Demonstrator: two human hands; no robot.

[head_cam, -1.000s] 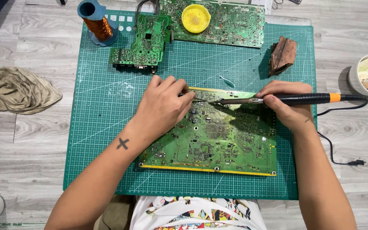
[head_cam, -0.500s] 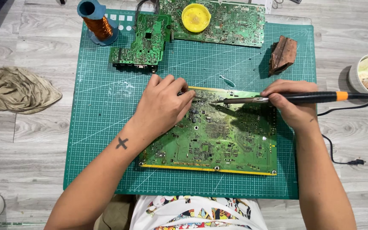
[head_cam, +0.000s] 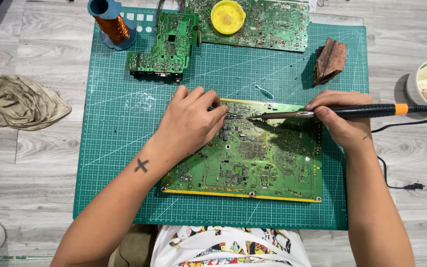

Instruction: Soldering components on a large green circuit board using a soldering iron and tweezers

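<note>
Green fibreglass fills the near middle of the view: a large circuit board [head_cam: 253, 158] is laid flat on a green cutting mat [head_cam: 119, 163], its yellow edge nearest the person. The left hand [head_cam: 189, 123] is rested on the board's upper left part, its fingers pinched narrowly on thin metal tweezers [head_cam: 231, 114]. The right hand [head_cam: 342, 121] is closed around a black soldering iron [head_cam: 332, 112] with an orange band, whose tip is brought beside the tweezer points. Farther off, a smaller green board [head_cam: 166, 47], a long board [head_cam: 268, 22] bearing a yellow round tin [head_cam: 228, 16], a spool of copper wire [head_cam: 110, 24] and a brown block [head_cam: 329, 60] are seen.
</note>
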